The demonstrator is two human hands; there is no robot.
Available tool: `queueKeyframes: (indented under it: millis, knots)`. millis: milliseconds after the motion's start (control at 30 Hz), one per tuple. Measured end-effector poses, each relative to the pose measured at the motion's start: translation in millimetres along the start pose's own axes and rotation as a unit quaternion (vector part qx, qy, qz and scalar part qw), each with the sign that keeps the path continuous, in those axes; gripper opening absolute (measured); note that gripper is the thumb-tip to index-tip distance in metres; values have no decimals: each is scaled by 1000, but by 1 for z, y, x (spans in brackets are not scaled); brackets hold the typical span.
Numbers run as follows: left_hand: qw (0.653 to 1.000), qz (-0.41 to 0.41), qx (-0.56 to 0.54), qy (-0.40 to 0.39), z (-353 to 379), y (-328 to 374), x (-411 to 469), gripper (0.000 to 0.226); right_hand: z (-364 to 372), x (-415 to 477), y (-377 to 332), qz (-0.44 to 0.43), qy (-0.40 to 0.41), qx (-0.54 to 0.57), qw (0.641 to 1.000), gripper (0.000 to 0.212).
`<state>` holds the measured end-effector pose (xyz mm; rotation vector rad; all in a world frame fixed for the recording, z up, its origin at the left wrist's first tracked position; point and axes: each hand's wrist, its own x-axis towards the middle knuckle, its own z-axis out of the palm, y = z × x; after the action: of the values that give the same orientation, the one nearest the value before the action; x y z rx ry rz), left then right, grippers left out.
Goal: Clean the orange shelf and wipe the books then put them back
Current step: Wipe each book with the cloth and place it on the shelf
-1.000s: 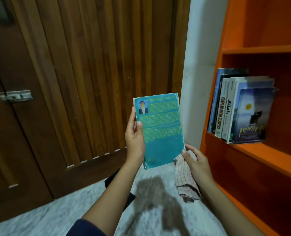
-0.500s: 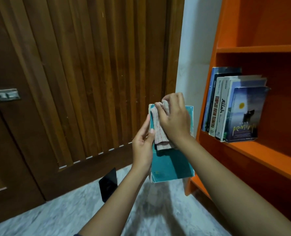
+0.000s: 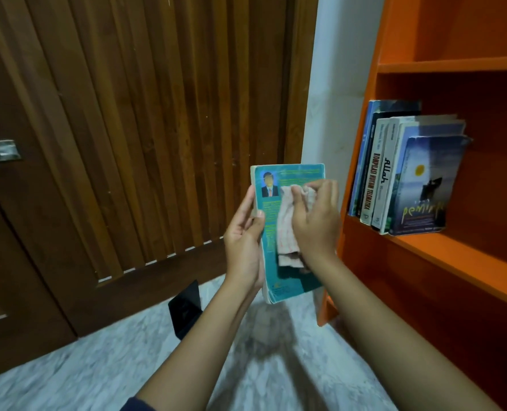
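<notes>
Head view: the left hand grips the teal book upright by its left edge, in front of the orange shelf. The right hand clamps a checked cloth against the back cover.

Risk: the one-edge grip may slip under wiping pressure.

The shelved books read "Allah", "Kompilasi Hukum" and probably "Telematika".

orange shelf: row of books upright | floor: black object
</notes>
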<state>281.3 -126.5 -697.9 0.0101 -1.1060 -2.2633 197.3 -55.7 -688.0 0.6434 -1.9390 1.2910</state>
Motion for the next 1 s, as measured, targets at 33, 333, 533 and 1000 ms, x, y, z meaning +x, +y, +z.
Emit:
queueKeyframes:
  millis: [33,333,533,1000]
  knots:
    - [1000,3,-5,1,-2,1,0,42,-3,4,13,54,15,-12,998,24]
    - [998,7,-19,53,11,-10,5,43,2,-50,3,39,11,18,999,23]
    - [992,11,-44,118,1,-6,5,43,-9,-56,42,199,15,-50,979,25]
    - [990,-14,-6,138,-45,-1,4,42,-21,-78,71,174,-72,-24,982,14]
